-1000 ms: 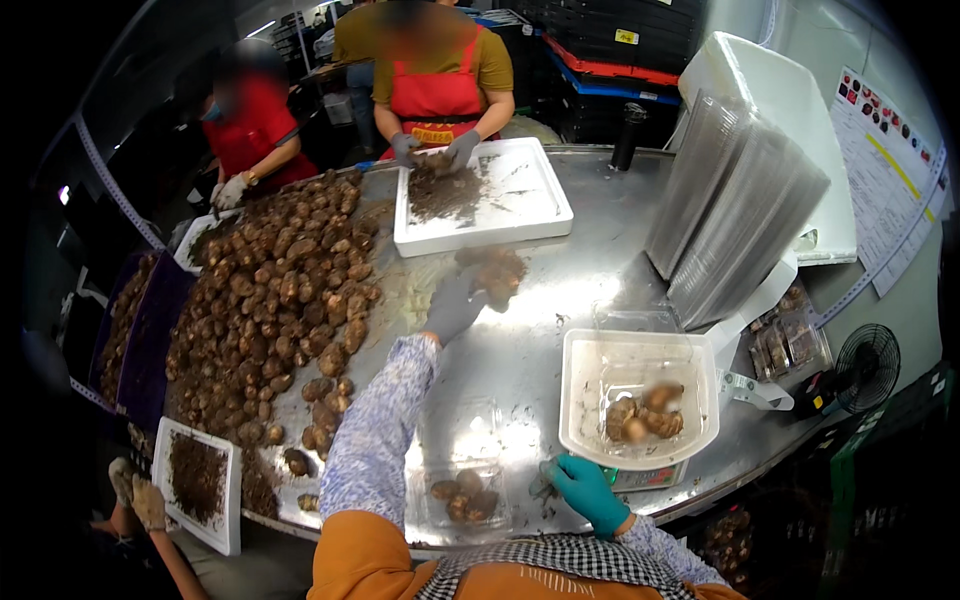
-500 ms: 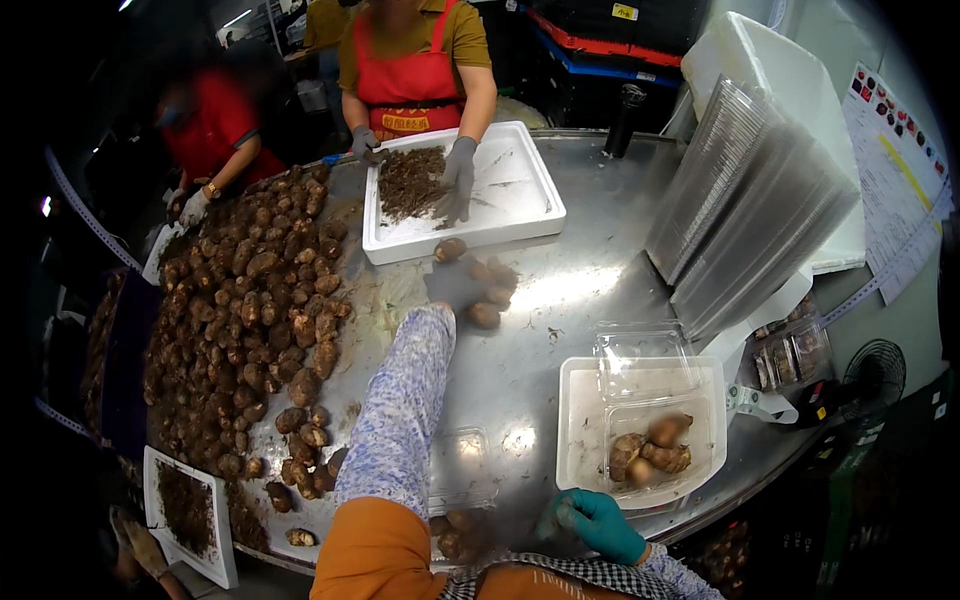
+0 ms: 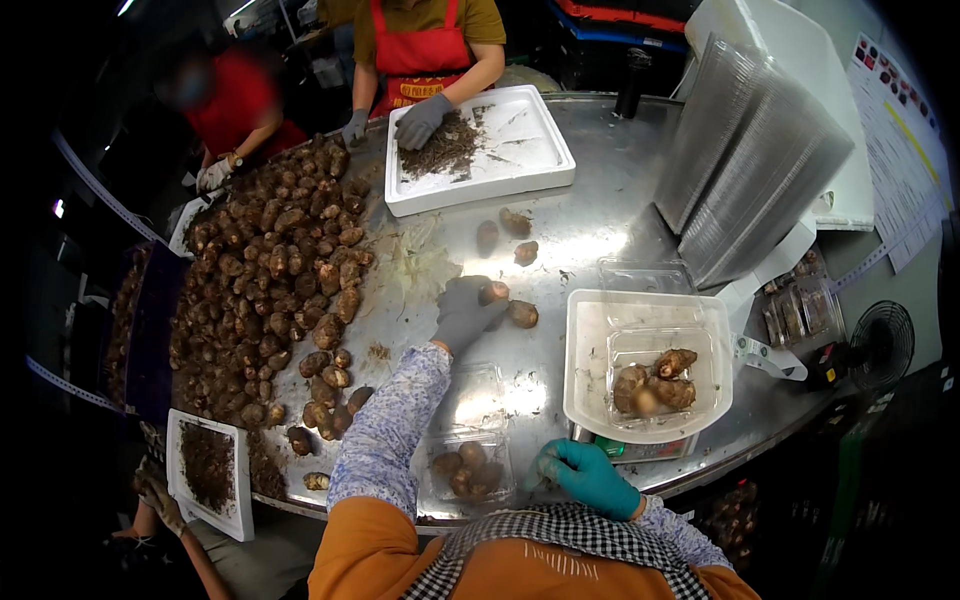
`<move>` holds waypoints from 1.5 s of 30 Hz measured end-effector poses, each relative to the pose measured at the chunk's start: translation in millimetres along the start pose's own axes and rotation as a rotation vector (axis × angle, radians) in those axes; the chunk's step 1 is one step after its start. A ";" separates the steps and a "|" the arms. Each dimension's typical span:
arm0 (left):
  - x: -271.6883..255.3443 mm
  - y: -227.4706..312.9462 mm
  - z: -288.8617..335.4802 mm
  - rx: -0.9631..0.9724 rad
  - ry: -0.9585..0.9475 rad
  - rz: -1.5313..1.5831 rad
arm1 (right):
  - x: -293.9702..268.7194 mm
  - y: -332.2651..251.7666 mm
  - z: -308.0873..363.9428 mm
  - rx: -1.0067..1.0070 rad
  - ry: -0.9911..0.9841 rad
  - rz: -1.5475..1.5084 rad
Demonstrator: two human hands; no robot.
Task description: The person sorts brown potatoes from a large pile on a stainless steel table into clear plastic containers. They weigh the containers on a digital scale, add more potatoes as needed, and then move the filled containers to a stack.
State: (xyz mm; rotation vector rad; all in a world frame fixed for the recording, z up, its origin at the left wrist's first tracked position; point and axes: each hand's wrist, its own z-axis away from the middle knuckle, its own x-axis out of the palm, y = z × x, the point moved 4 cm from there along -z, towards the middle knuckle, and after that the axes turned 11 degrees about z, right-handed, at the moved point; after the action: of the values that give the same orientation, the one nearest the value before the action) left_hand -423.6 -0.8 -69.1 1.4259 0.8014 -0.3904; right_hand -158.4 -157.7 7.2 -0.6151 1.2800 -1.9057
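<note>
My left hand (image 3: 465,315), in a grey glove, reaches over the metal table with its fingers closed around a small brown taro (image 3: 493,292). Touching or just beside the fingertips lies another taro (image 3: 523,314). Farther off are a few loose taros (image 3: 525,253). My right hand (image 3: 590,478), in a teal glove, has its fingers curled together at the near edge; whether they hold anything is hidden. Left of it sits an open clear plastic box (image 3: 468,470) with several taros. A second clear box (image 3: 655,375) with several taros rests inside a white tub (image 3: 580,400), on a scale (image 3: 650,450).
A big taro heap (image 3: 270,270) covers the table's left. Across from me, a co-worker's gloved hand (image 3: 424,122) is in a white foam tray (image 3: 480,200) of brown debris. Stacked clear boxes (image 3: 760,160) stand at right. Another debris tray (image 3: 243,490) is at near left.
My left hand has drawn nearer, and a taro now shows in its fingers. The taros near it lie more spread out. The co-worker's hand has moved left onto the debris. The view has shifted.
</note>
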 end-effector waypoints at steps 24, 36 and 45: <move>18.3 137.5 204.3 -0.628 -0.593 2.327 | -21.9 -54.9 29.0 -0.728 0.689 0.729; 30.5 163.2 231.7 -0.567 -0.655 1.934 | -28.8 -18.5 43.8 -0.442 0.533 0.359; 33.5 161.8 237.9 -0.491 -0.615 1.630 | -35.7 5.5 41.7 -0.372 0.536 0.282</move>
State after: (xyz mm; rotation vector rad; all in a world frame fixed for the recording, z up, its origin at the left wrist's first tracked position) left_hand -229.9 -200.3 12.0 0.9855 -0.8035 0.5922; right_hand -104.5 -154.0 18.8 -0.0772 1.9732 -1.6584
